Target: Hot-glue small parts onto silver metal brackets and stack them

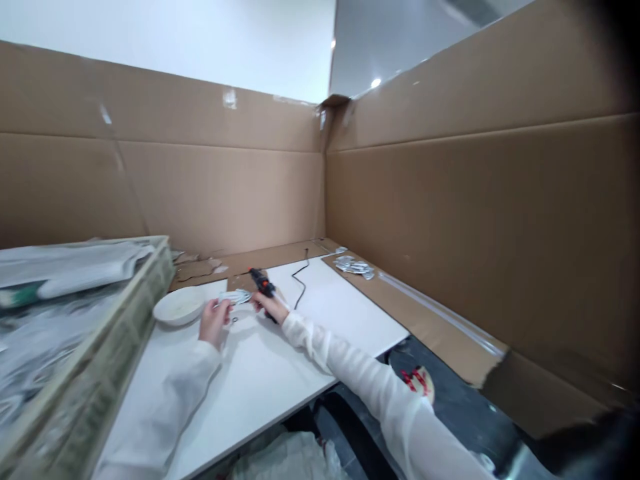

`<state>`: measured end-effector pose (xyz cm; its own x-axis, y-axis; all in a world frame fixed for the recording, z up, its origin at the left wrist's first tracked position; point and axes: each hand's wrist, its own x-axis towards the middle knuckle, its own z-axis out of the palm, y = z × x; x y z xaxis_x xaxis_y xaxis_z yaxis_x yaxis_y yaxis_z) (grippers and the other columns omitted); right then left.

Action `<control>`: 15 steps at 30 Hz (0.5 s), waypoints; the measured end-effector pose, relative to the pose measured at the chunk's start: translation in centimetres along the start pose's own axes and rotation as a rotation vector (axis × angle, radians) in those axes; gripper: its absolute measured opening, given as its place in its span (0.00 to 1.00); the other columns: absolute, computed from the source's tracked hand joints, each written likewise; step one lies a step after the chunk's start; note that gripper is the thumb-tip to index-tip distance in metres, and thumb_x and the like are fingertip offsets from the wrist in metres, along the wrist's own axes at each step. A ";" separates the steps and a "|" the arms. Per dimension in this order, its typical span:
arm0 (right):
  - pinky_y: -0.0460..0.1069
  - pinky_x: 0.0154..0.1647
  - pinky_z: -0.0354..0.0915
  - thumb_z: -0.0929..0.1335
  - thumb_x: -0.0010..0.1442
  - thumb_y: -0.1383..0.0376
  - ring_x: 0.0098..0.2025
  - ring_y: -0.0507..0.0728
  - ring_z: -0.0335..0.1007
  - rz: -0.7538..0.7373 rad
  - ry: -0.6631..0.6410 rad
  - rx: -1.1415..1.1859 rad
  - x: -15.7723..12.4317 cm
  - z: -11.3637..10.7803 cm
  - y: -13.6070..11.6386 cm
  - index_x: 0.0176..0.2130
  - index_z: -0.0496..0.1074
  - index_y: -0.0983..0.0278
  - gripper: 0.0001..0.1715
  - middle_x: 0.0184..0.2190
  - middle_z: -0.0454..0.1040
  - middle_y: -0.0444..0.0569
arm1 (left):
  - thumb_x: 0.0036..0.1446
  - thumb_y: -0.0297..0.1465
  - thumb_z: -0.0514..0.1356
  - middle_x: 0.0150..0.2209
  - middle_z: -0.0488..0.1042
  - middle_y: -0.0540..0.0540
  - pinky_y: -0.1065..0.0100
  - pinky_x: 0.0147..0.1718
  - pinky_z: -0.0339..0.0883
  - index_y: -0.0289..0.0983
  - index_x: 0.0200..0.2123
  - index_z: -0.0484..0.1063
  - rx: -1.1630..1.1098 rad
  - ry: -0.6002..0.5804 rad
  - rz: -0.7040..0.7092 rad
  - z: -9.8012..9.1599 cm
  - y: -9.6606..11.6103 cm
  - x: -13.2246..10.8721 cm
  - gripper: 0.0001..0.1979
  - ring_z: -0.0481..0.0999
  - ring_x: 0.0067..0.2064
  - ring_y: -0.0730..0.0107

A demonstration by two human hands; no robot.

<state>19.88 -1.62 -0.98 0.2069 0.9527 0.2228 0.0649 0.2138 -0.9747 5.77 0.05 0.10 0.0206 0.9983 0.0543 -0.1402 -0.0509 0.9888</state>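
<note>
My right hand (271,307) is closed around a black glue gun (263,283) with orange parts, its tip pointing up and to the left. Between the fingers of my left hand (215,321) is a small flat whitish piece with pale blue markings (236,296); its exact kind is too small to tell. The piece lies just left of the glue gun, and I cannot tell whether they touch. A white bowl (179,306) stands left of my left hand. Below the piece, a tiny dark ring (235,320) rests on the white tabletop (260,373).
A pile of similar flat pieces (354,267) lies at the back right on cardboard. A black cord (301,283) crosses the table behind my right hand. On the left, a large crate (117,333) holds white plastic-wrapped goods. Tall cardboard walls (225,193) enclose the back and right.
</note>
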 end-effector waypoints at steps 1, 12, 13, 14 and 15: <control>0.46 0.22 0.62 0.67 0.46 0.61 0.18 0.50 0.61 0.010 0.019 0.008 0.2 -0.1 0.0 0.21 0.68 0.64 0.09 0.15 0.65 0.42 | 0.34 0.37 0.61 0.19 0.65 0.54 0.77 0.16 0.52 0.35 0.24 0.63 0.004 -0.006 -0.001 0.0 0.0 0.1 0.14 0.59 0.19 0.80; 0.47 0.25 0.66 0.66 0.49 0.67 0.18 0.51 0.65 0.102 0.043 0.143 1.6 -1.0 -0.6 0.22 0.66 0.64 0.06 0.17 0.69 0.44 | 0.33 0.41 0.62 0.26 0.71 0.50 0.75 0.18 0.55 0.35 0.34 0.66 0.012 -0.093 -0.039 -0.1 0.7 -0.5 0.23 0.59 0.20 0.79; 0.47 0.25 0.66 0.65 0.49 0.68 0.18 0.51 0.66 0.105 0.133 0.130 2.2 -1.9 -1.1 0.22 0.66 0.65 0.06 0.17 0.70 0.45 | 0.34 0.41 0.62 0.27 0.71 0.49 0.75 0.18 0.55 0.36 0.36 0.66 0.011 -0.089 -0.037 -0.1 0.7 -0.4 0.23 0.59 0.20 0.79; 0.47 0.24 0.66 0.64 0.50 0.68 0.18 0.51 0.66 0.102 0.246 0.091 2.9 -3.2 -1.7 0.23 0.66 0.65 0.05 0.17 0.70 0.45 | 0.35 0.41 0.61 0.28 0.72 0.49 0.75 0.18 0.56 0.36 0.37 0.66 0.015 -0.082 -0.027 -0.2 0.8 -0.4 0.23 0.60 0.20 0.79; 0.47 0.24 0.66 0.65 0.49 0.69 0.18 0.52 0.67 0.090 0.405 0.011 3.7 -4.7 -2.2 0.23 0.66 0.65 0.04 0.17 0.69 0.46 | 0.36 0.40 0.61 0.29 0.72 0.49 0.74 0.19 0.56 0.37 0.37 0.66 0.025 -0.078 -0.002 -0.3 1.0 -0.3 0.22 0.60 0.21 0.78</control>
<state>25.07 0.41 2.09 0.5788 0.8062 0.1230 0.0188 0.1376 -0.9903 5.36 -0.34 1.05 0.0985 0.9932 0.0621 -0.1155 -0.0506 0.9920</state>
